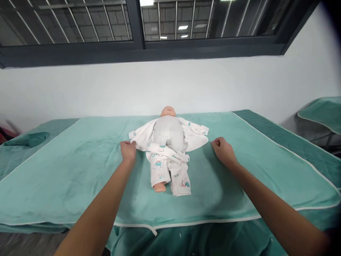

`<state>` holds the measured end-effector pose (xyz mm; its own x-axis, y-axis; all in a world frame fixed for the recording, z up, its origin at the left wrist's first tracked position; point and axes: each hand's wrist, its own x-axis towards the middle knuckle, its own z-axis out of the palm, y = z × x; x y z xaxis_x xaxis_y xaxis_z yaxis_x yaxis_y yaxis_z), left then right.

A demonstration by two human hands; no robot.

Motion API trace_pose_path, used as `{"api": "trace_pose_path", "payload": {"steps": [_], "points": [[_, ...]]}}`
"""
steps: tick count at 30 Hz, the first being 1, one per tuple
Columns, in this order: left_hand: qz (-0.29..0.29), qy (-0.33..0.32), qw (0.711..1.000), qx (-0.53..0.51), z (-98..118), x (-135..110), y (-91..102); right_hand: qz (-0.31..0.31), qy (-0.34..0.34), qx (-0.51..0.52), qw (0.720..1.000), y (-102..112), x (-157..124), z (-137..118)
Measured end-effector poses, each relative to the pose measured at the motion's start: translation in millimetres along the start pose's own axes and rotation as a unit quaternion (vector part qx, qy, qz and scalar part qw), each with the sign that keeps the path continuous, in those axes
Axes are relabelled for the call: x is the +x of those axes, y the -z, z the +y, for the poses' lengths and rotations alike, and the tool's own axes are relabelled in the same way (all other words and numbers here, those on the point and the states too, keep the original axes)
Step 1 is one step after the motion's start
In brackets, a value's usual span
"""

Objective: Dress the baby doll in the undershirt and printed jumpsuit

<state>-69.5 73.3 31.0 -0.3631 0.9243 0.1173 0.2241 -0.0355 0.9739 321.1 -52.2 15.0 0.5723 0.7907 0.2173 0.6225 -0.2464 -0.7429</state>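
A baby doll (168, 129) lies on its back, head toward the wall, its grey cloth torso bare in front. Its white printed baby shirt (195, 133) is spread open to both sides. White printed pants (170, 160) are on its legs, bunched at the waist. One foot shows at the left cuff; the other is hidden. My left hand (129, 149) pinches the lower corner of the shirt's left flap. Just off the shirt's right flap, my right hand (223, 150) is closed with curled fingers, and I see no cloth in it.
A green blanket with white piping (87, 170) covers the bed under the doll. Behind it stand a white wall (106, 89) and a dark-framed window (144, 49) with metal bars. Another green cloth-covered item (323, 112) is at the far right.
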Motion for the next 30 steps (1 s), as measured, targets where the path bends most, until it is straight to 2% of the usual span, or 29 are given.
{"api": "trace_pose_path", "payload": {"steps": [3, 4, 5, 7, 10, 13, 15, 20, 25, 27, 30], "points": [[0.067, -0.044, 0.996, 0.037, -4, -17, -8.2, -0.099, 0.1, 0.043, 0.989, -14, -25, -23], [0.066, -0.066, 0.995, 0.046, -3, -24, -11.3, -0.145, 0.135, 0.069, 0.978, -20, -34, -34], [0.043, -0.087, 0.994, 0.048, -2, -31, -13.6, -0.19, 0.162, 0.1, 0.963, -26, -42, -43], [-0.066, -0.109, 0.991, 0.028, 3, -43, -14.7, -0.246, 0.18, 0.156, 0.94, -36, -54, -57], [-0.25, -0.074, 0.965, -0.019, 12, -53, -4.6, -0.252, 0.184, 0.216, 0.925, -42, -62, -63], [-0.367, -0.028, 0.93, -0.006, 22, -55, 13.3, -0.28, 0.198, 0.238, 0.909, -40, -60, -60], [-0.425, -0.018, 0.905, 0.016, 29, -54, 22.6, -0.301, 0.213, 0.233, 0.9, -36, -56, -60], [-0.47, -0.089, 0.874, 0.082, 49, -54, 25.9, -0.33, 0.283, 0.18, 0.882, -29, -43, -71], [-0.515, -0.145, 0.827, 0.174, 71, -62, 19.1, -0.342, 0.306, 0.144, 0.877, -27, -33, -83], [-0.515, -0.168, 0.818, 0.192, 79, -66, 16.4, -0.331, 0.301, 0.14, 0.883, -29, -32, -86], [-0.507, -0.202, 0.813, 0.203, 87, -73, 12.6, -0.267, 0.265, 0.157, 0.913, -35, -31, -92]]}}
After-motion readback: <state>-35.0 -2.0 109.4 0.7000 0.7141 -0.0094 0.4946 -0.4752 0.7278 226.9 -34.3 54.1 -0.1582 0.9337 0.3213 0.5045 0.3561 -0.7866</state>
